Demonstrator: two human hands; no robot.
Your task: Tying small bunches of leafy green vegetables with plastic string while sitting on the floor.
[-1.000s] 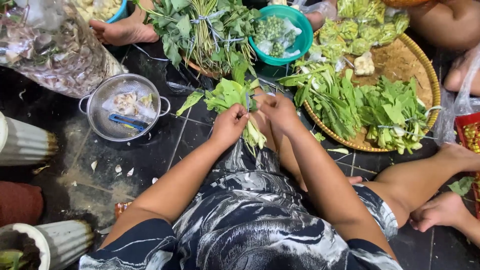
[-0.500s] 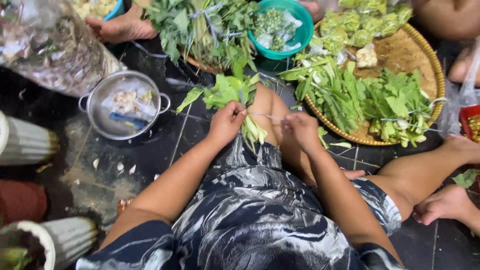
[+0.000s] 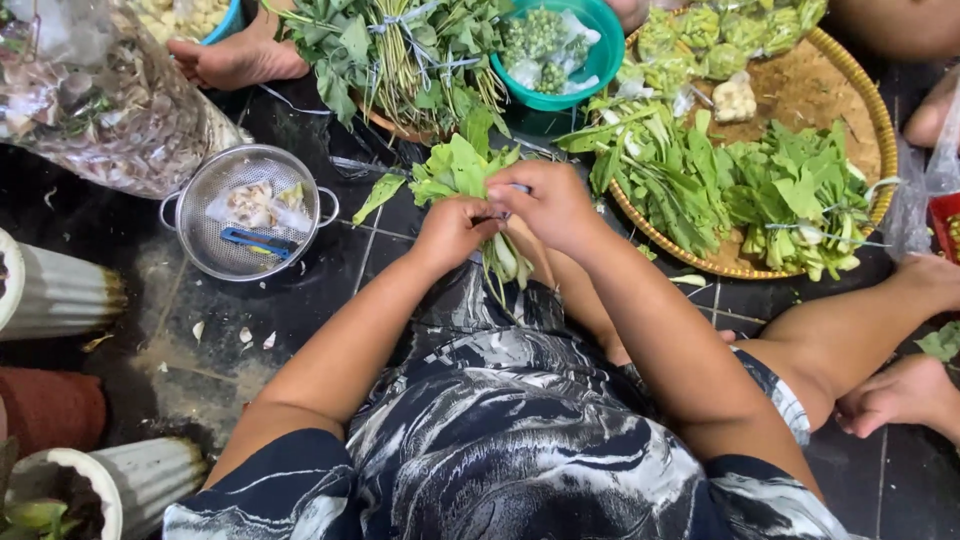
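While the left hand (image 3: 452, 230) is closed round the middle of a leafy bunch (image 3: 462, 172), the right hand (image 3: 548, 203) meets it from the other side, fingers pinched on a thin tie at the same spot. The bunch sits over the lap, touching both hands. Its long axis runs away from the body, leaves pointing toward the basket (image 3: 860, 110), pale stems toward the person.

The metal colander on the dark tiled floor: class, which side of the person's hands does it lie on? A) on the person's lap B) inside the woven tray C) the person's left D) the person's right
C: the metal colander sits on the floor beyond the left hand, far from the woven tray past the right hand.
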